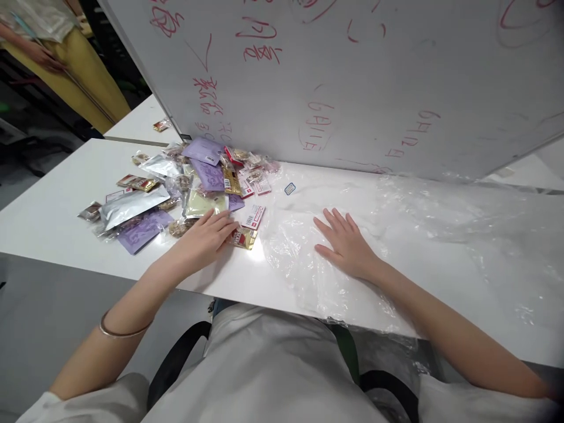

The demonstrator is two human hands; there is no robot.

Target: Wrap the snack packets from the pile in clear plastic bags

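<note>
My left hand (210,235) lies at the near right edge of a heap of small packets, its fingers stretched out. Its fingertips reach a gold Nescafé sachet (245,238), and a pale yellow-green pouch (206,202) lies just beyond. A white-and-red box (254,217) rests to the right of these fingers. My right hand (346,244) is spread flat on a sheet of clear plastic film (299,264), holding nothing. Also in the heap are purple pouches (145,230), a silver pouch (134,207) and several wrapped brown snacks (181,227).
A whiteboard (374,76) with red writing stands along the back of the white table (53,205). A small blue-edged label (289,188) lies by the film. More crumpled film (436,205) covers the right side. At the upper left stands a person in yellow trousers (92,76).
</note>
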